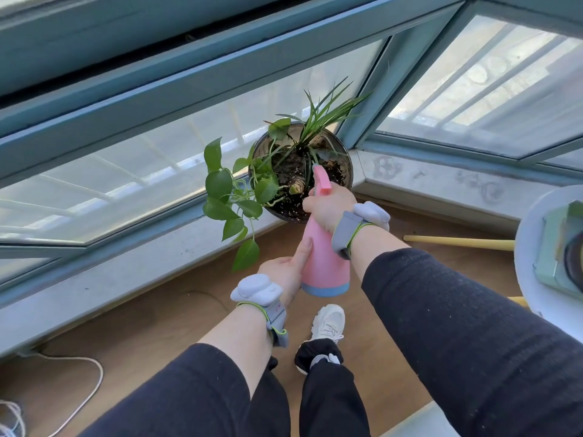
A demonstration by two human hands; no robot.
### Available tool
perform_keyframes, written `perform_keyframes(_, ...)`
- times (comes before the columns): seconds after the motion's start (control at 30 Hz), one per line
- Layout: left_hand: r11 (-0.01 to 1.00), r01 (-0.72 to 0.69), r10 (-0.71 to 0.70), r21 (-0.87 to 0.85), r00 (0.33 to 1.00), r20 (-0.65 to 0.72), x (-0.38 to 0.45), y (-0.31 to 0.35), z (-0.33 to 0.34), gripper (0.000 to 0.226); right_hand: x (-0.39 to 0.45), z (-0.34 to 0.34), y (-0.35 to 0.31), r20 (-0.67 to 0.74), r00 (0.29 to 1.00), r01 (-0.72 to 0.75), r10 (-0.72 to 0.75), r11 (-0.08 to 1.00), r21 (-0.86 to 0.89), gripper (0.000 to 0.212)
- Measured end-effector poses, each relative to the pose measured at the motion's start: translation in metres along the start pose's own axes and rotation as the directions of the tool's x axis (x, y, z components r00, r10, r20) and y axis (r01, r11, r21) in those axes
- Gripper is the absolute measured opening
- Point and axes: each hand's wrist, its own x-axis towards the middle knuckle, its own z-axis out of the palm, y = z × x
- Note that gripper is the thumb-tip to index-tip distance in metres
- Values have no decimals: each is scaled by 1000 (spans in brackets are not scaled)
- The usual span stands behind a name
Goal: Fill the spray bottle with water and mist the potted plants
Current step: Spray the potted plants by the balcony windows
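A pink spray bottle with a blue base hangs above the floor in front of the windowsill. My right hand grips its neck and trigger, the pink nozzle pointing at the soil of a dark round pot. That pot stands in the sill's corner and holds a trailing broad-leafed plant and a thin-leafed grassy plant. My left hand holds the bottle's lower left side, its forefinger lying straight up along the pink body. Whether spray comes out cannot be seen.
The windowsill runs left and right from the corner under blue-framed windows. A white round table with a green object stands at the right edge. A yellow pole lies on the wooden floor. White cords lie at lower left.
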Motion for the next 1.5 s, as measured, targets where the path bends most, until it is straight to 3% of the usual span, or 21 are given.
perform_keyframes(0.33,999,-45,44,19,998,38,1,6,7,79,4,-12,3,-44,998,-45,45,999,2,6)
perform_keyframes(0.43,998,-51,50,41,999,21,0,6,8,78,4,-13,6,-67,996,-54,55,998,12,17)
perform_keyframes(0.57,998,-46,45,30,998,38,-5,7,9,76,1,-13,8,-64,996,-52,55,998,42,6)
perform_keyframes(0.73,995,-62,61,84,998,23,-7,6,8,69,0,-12,13,-113,987,-109,115,992,57,18)
perform_keyframes(0.87,995,-57,56,79,998,19,-8,4,7,55,-3,-11,18,-107,985,-129,136,989,69,16)
perform_keyframes(1.5,996,-33,29,80,998,60,-15,-1,9,41,-10,-10,33,-141,974,-170,176,984,57,16)
